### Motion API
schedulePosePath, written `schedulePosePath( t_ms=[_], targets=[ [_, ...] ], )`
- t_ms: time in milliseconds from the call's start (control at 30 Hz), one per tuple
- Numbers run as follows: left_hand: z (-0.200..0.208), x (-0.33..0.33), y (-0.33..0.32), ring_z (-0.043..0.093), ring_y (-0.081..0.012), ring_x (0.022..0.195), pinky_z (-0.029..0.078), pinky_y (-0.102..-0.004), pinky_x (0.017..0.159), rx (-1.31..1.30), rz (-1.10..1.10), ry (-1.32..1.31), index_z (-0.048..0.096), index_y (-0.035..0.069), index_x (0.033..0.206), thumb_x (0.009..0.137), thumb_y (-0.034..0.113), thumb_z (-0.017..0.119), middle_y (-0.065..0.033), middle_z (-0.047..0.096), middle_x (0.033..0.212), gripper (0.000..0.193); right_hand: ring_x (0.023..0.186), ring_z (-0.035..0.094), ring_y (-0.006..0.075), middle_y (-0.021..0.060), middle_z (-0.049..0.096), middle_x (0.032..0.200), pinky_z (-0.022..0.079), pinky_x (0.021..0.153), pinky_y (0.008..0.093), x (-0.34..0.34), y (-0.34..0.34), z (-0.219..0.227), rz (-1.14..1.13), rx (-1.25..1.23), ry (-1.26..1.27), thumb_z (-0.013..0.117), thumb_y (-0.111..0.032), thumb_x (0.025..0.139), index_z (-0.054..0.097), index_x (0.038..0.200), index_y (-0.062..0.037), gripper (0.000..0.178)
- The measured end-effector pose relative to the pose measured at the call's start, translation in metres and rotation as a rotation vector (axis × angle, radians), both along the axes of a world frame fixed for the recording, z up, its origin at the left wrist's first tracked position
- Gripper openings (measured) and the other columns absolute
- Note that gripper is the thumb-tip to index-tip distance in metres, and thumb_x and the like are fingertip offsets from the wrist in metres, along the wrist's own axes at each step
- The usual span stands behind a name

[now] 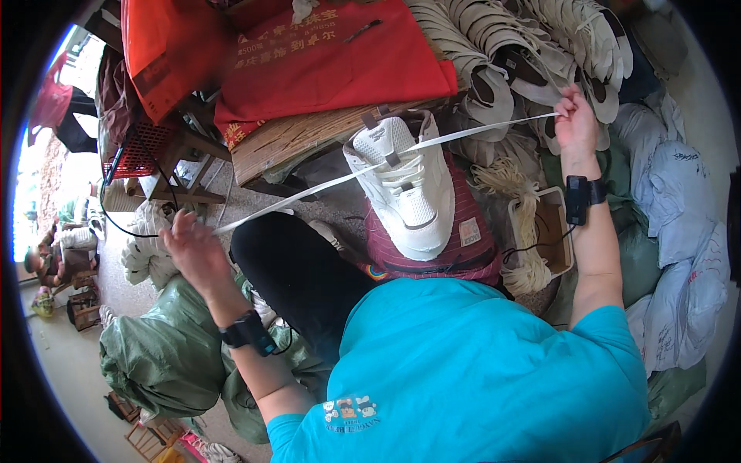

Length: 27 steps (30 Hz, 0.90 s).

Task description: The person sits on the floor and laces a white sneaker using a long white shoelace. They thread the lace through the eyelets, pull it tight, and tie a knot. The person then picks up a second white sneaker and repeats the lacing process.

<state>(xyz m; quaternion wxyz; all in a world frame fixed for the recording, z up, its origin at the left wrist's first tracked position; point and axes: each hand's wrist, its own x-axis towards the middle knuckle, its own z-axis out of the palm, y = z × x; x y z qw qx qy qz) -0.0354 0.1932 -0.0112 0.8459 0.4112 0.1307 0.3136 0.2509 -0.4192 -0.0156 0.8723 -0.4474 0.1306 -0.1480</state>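
Note:
A white sneaker [421, 220] rests on a maroon striped cloth [382, 247] over my lap, its toe pointing toward me. A flat white shoelace [297, 190] runs through the sneaker's upper eyelets, and its two ends are drawn wide apart to either side. My right hand [576, 119] pinches one end, raised at the far right. At the left, my left hand [191, 251], a little blurred, is closed on the other end. Lower down the tongue, rows of lace cross the sneaker. Its opening faces away from me, close to the wooden table's edge.
Beyond the sneaker is a wooden table [266, 154] with a red cloth bag [332, 62] on it. Many stacked shoe uppers [494, 35] lie far right. A white bin [557, 231] with bundled laces [527, 270] stands right of my lap. Green sacks [166, 339] sit at left.

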Motion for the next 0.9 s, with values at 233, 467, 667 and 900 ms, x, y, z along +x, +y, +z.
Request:
schedulePosePath(
  t_ms=[233,467,667,900],
  targets=[
    [0.007,0.064,-0.161,0.055,-0.0056,0.081,0.042,-0.0209,0.066,0.705,-0.29,0.353,0.069,0.001,0.105,0.094,0.008,0.069,0.0,0.065,0.094,0.013,0.059,0.043,0.0003,-0.0028,0.062,0.083,0.033,0.05,0.0161,-0.061,0.103,0.029,0.633,-0.534,0.038,0.058,-0.015,0.097,0.066,0.111,-0.0057,0.018],
    [0.01,0.095,-0.217,0.059,-0.0231,0.08,0.05,-0.0356,0.068,1.384,-0.207,0.216,0.068,0.004,0.088,0.08,0.013,0.078,-0.007,0.055,0.088,0.016,0.075,0.068,0.0247,0.0124,0.067,0.084,0.052,0.065,0.0362,-0.113,0.184,0.044,0.758,-1.451,-0.629,0.065,-0.014,0.089,0.066,0.095,-0.0036,0.012],
    [0.014,0.092,-0.227,0.057,-0.019,0.07,0.048,-0.0323,0.064,1.19,-0.349,0.343,0.066,0.003,0.084,0.082,0.013,0.075,-0.0077,0.054,0.082,0.013,0.077,0.069,0.0349,0.018,0.069,0.08,0.053,0.065,0.0433,-0.114,0.203,0.052,0.846,-1.828,-0.472,0.063,-0.02,0.088,0.064,0.091,-0.0054,0.015],
    [0.003,0.085,-0.221,0.057,-0.0138,0.066,0.048,-0.0291,0.061,1.022,-0.349,0.542,0.065,0.0,0.081,0.085,0.018,0.075,-0.0077,0.059,0.079,0.021,0.063,0.061,0.0131,0.0042,0.061,0.067,0.051,0.062,0.0303,-0.092,0.201,0.045,1.125,-1.338,-0.231,0.07,-0.018,0.085,0.062,0.09,-0.0034,0.017]
  ],
)
